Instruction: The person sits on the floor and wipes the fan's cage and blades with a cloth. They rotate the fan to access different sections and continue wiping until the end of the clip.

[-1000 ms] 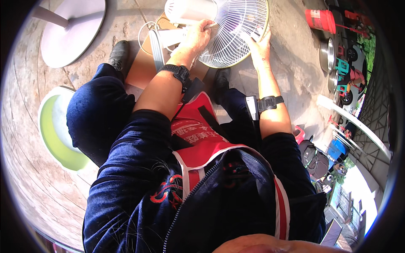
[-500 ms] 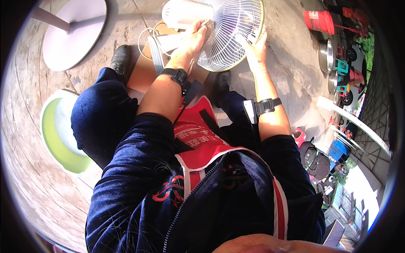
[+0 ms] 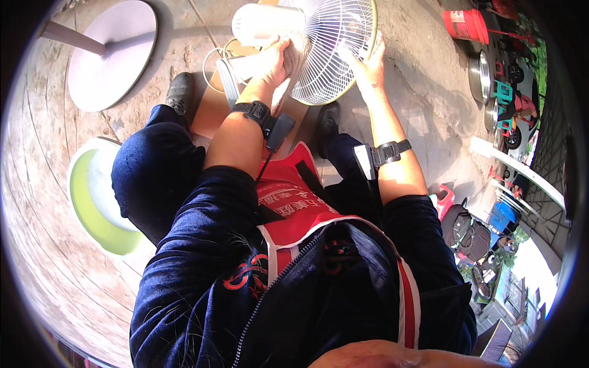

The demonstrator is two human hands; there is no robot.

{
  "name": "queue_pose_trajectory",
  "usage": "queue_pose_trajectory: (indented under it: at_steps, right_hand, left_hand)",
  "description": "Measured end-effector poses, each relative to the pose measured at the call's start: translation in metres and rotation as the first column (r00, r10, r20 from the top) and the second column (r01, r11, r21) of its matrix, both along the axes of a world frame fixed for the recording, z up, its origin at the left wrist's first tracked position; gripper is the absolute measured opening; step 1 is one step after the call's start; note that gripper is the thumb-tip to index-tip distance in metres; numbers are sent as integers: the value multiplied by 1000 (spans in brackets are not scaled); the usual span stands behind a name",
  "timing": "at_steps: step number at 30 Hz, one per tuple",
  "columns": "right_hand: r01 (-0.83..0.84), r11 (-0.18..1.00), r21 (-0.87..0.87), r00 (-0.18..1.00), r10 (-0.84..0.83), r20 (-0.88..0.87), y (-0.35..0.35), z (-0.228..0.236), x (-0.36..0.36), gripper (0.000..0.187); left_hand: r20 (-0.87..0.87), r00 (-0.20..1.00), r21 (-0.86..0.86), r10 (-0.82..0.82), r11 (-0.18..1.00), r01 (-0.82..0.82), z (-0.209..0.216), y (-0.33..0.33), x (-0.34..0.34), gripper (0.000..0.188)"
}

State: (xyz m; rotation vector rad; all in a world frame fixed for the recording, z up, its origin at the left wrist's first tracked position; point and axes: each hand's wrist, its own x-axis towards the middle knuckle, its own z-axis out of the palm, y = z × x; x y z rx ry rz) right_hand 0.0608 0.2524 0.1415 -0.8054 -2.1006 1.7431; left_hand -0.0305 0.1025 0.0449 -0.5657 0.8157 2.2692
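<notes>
In front of me is an electric fan with a white motor housing (image 3: pixel 261 23) and a round wire grille (image 3: pixel 337 52) edged in yellow-green. My left hand (image 3: pixel 272 63) is closed on a pale, crumpled cloth (image 3: pixel 297 56), which lies against the back of the grille beside the housing. Gripping the grille's near right edge is my right hand (image 3: pixel 369 66), its fingers partly hidden by the wires. Below the fan, between my feet, sits a cardboard box (image 3: pixel 208 113). A white cord (image 3: pixel 209 60) loops next to the housing.
A round plate with a pole (image 3: pixel 113 76) stands at the far left. Nearer on that side is a green-and-white basin (image 3: pixel 83 196) beside my knee. At the right are a red bucket (image 3: pixel 464 27), metal bowls (image 3: pixel 480 76), a black bag (image 3: pixel 469 233) and a white post (image 3: pixel 518 165).
My left hand has shifted slightly left and nearer me, and more of the cloth now shows. The right hand keeps its hold on the grille.
</notes>
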Motion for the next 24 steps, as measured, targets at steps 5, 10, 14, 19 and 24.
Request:
queue_pose_trajectory:
  at_steps: [5, 10, 14, 19, 24]
  right_hand:
    - [-24, 999, -37, 999, 23, -39, 1, 1, -3, 107]
    - [-41, 997, -66, 997, 36, -74, -4, 2, -3, 107]
    - [-49, 999, -24, 996, 47, -82, -7, -1, 0, 106]
    - [-34, 999, 12, 996, 35, -87, 3, -7, 3, 106]
    - [-14, 999, -34, 998, 11, -68, 7, -9, 5, 105]
  left_hand:
    - [-459, 888, -172, -34, 984, -52, -2, 4, -20, 35]
    - [-664, 725, -462, -182, 862, -207, 7, 17, -36, 41]
    - [-617, 560, -758, -552, 609, -234, 24, 35, -26, 36]
    - [-611, 649, -688, -454, 710, -151, 37, 32, -15, 32]
    - [-504, 751, -684, -427, 728, -45, 30, 20, -4, 31]
